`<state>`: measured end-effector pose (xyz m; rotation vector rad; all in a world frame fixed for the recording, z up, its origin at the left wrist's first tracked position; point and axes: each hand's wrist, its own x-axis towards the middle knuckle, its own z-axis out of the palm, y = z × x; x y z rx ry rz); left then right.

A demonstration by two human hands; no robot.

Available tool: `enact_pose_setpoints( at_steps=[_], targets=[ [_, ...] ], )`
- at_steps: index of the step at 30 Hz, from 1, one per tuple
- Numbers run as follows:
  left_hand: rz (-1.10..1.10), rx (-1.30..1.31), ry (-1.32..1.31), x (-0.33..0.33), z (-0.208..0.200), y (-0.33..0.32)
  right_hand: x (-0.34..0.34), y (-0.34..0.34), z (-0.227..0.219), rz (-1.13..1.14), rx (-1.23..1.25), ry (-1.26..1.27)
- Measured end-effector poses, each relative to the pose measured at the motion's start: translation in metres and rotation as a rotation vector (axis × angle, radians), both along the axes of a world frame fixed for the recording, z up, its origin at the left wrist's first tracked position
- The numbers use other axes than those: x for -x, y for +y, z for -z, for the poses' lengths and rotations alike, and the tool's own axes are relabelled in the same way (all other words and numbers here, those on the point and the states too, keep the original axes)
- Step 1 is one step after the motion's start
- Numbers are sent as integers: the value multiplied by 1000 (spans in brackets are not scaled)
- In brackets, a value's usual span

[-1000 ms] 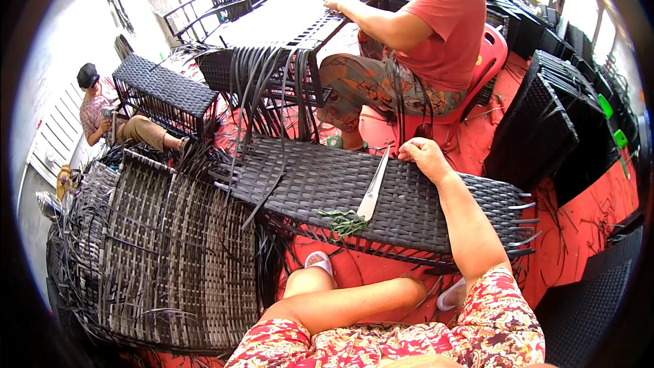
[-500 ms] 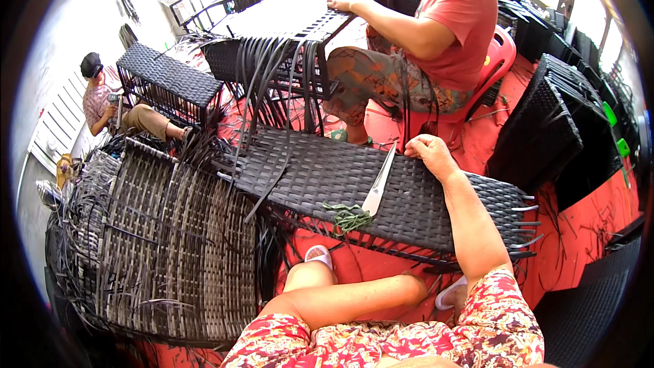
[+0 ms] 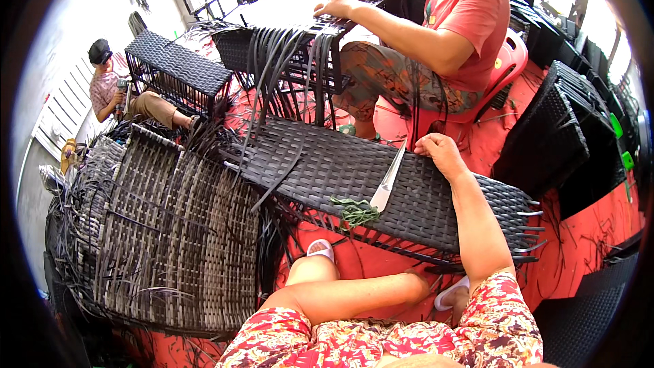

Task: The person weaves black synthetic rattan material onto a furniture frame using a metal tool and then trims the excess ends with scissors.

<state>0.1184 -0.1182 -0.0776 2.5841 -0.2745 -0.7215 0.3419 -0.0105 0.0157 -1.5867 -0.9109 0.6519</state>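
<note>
One right hand (image 3: 441, 154), fingers bent together, is reaching to the far edge of one black woven panel (image 3: 327, 167); I cannot tell its grip, nor that of the left hand (image 3: 414, 287). One pointed blade (image 3: 388, 185) is lying on the panel; two co-workers (image 3: 480, 34) are sitting beyond.

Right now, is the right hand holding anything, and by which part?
Cannot be told: the right hand is curled at the far edge of the woven panel.

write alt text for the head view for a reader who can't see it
The wearer's right hand is at the far edge of a long black wicker panel, beside a pointed metal blade with green wrapping at its near end. Beyond, a red-shirted co-worker sits on a red plastic chair; grey-brown wicker is at left.
</note>
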Motion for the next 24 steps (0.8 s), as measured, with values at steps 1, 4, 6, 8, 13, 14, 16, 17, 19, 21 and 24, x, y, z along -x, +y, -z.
enact_pose_setpoints(
  at_steps=[1, 4, 6, 8, 13, 14, 16, 17, 19, 21, 24],
  targets=[
    [-49, 23, -53, 2, -5, 1, -1, 0, 1, 1, -1, -3],
    [-45, 48, -77, 3, 1, 0, 0, 1, 2, 0, -2, -9],
    [-25, 63, -56, 0, 7, 0, 0, 2, 2, -2, -3, -6],
    [-6, 71, -39, -2, 11, 0, 0, 1, 2, -1, -3, -8],
    [26, 66, -3, -4, 15, -2, 1, 1, 1, 11, -3, -10],
    [32, 62, 1, -4, 15, -3, 1, 1, 1, 12, -4, -9],
    [39, 56, 11, -5, 16, -2, 0, 1, 2, 10, -3, -7],
    [38, 57, 16, -5, 17, -3, 0, 1, 3, 6, -1, -6],
    [44, 51, 23, -6, 18, -3, 0, 2, 3, 0, 0, -8],
    [47, 47, 22, -6, 18, -3, 1, 2, 3, -7, -1, -14],
    [43, 40, 20, -8, 18, -4, 4, 2, -1, 6, -13, -34]
  ],
)
